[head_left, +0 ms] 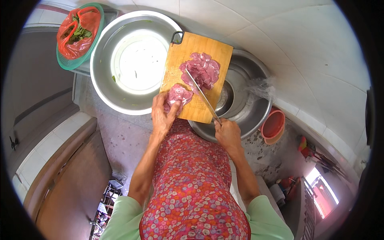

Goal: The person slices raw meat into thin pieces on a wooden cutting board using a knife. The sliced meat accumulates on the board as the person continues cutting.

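Observation:
A wooden cutting board (182, 54) lies across the rims of two metal basins. My left hand (162, 114) is closed on a piece of raw meat (179, 95) at the board's near left edge. Closed round a knife's handle, my right hand (229, 134) is at the board's near right corner. The knife (205, 98) slants over the board with its blade pointing far left. Its tip is over a pile of sliced raw meat (206, 66) in the middle of the board, beyond the held piece.
At left, the large basin (100, 86) holds water with bits of green. The right basin (256, 122) contains a smaller metal bowl and a clear plastic bag (260, 88). Far left stands a green basket (66, 64) with a red bag of leaves (88, 20). Reddish tubs (274, 124) sit at right.

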Motion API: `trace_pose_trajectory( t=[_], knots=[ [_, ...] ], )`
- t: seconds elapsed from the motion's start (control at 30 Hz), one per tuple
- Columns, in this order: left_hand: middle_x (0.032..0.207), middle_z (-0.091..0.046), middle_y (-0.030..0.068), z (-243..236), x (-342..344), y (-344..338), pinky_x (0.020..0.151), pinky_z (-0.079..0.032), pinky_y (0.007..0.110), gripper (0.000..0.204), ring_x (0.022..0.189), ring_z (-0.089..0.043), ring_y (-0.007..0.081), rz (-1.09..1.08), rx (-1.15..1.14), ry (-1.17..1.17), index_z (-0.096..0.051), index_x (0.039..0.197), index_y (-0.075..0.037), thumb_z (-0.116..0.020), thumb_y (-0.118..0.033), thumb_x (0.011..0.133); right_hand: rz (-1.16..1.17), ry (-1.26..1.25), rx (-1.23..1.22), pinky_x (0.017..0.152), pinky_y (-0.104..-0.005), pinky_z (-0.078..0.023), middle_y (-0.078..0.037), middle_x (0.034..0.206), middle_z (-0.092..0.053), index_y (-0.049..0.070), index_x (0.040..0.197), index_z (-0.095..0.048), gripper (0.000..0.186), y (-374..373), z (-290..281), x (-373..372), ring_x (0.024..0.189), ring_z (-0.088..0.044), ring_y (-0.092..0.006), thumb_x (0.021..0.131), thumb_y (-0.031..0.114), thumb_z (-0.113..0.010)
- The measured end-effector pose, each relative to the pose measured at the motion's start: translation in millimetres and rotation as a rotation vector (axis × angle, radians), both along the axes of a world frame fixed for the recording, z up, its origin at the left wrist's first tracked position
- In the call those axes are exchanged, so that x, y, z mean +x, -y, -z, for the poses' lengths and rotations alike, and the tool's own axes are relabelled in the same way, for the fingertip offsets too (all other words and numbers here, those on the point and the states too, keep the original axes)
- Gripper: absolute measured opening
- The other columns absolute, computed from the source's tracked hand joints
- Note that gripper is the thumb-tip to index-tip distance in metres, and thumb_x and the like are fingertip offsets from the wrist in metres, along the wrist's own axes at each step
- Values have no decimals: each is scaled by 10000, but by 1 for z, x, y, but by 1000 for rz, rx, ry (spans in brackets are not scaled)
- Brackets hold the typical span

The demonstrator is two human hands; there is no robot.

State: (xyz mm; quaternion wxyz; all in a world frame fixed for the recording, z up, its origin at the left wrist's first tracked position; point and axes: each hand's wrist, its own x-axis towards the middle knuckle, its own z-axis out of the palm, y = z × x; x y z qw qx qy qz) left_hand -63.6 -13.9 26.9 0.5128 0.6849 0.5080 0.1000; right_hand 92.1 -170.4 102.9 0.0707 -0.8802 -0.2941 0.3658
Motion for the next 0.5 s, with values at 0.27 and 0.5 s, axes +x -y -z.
trace_pose_trajectory(
  t=[0.27, 0.5],
  knots=[
    [1135, -512, 208, 2, 48, -18, 825, -508, 396, 453, 969, -566, 324, 244, -23, -218, -575, 1095, 1, -791, -149, 728, -48, 30, 72, 651, -539, -485, -243, 720, -635, 1, 802, -650, 206, 7, 5, -1, 693, -627, -438, 848, 197, -608],
    [980, -602, 106, 15, 35, -6, 838, -535, 352, 365, 939, -606, 219, 138, -184, 30, -558, 1089, -30, -728, -70, 769, -60, 89, -2, 668, -537, -496, -240, 736, -647, 6, 827, -659, 207, 13, 31, 6, 709, -638, -424, 841, 208, -616]
  ],
)
